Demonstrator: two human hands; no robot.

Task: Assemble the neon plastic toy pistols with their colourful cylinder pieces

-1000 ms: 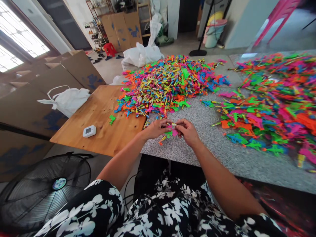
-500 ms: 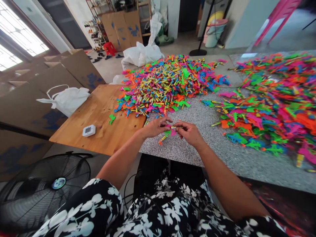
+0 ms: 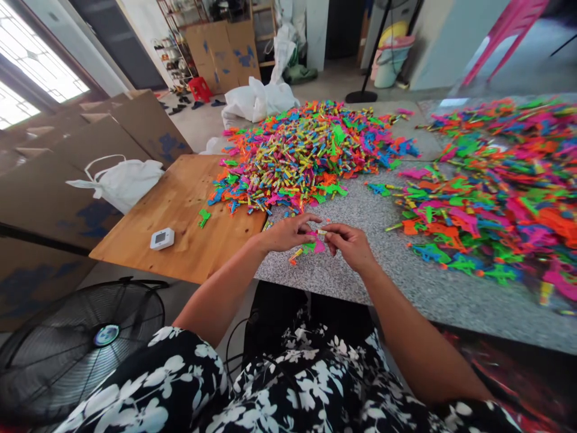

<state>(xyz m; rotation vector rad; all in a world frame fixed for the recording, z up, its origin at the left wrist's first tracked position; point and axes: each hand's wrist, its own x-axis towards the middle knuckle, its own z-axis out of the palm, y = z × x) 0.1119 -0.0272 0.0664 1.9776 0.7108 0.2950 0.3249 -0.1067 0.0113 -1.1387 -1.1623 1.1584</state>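
Above the granite tabletop, my left hand (image 3: 288, 233) is closed on a pink toy gun (image 3: 319, 246). My right hand (image 3: 350, 245) pinches a small tube with a yellow and white label (image 3: 321, 232) at the gun's end. Whether the tube is fitted into the gun cannot be made out. Below my left fingers lie a green toy gun (image 3: 309, 247), partly covered, and a yellow tube with an orange tip (image 3: 296, 257). A large heap of colourful toy guns and labelled tubes (image 3: 297, 156) spreads just beyond both hands.
More toy guns (image 3: 478, 222) are piled on the right. On the wooden board (image 3: 189, 240) at left sit a small white digital device (image 3: 162, 239) and one green toy gun (image 3: 204, 218). A black fan (image 3: 90, 349) stands below left, near cardboard boxes (image 3: 90, 156) and a white bag (image 3: 128, 180).
My right hand and the labelled tube have shifted slightly right. The pink toy gun shows a little more between my hands. The piles look unchanged.
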